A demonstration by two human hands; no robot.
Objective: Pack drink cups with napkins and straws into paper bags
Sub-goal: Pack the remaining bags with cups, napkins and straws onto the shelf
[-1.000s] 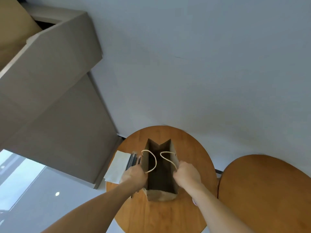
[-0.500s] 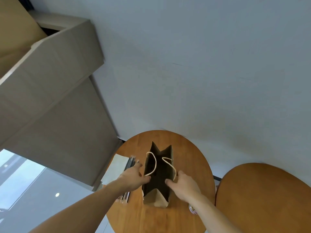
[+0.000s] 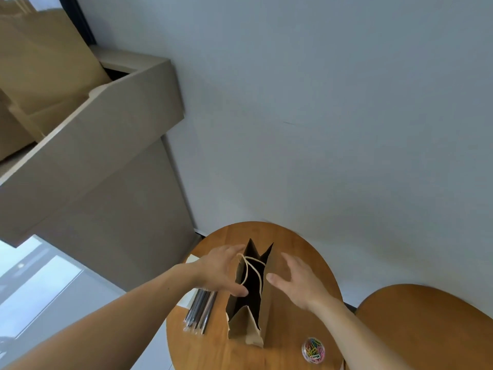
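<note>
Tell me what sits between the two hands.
In the head view, the open paper bag stands upright between the left hand and the right hand, rope handles drooping inside.

just one view here, a wide-angle cam on the person's head, looking forward and steeply down over both forearms at a round wooden table [image 3: 306, 252] close below. it faces a grey wall [image 3: 320, 102], with a beige counter [image 3: 93, 156] off to the left. edges look bent.
</note>
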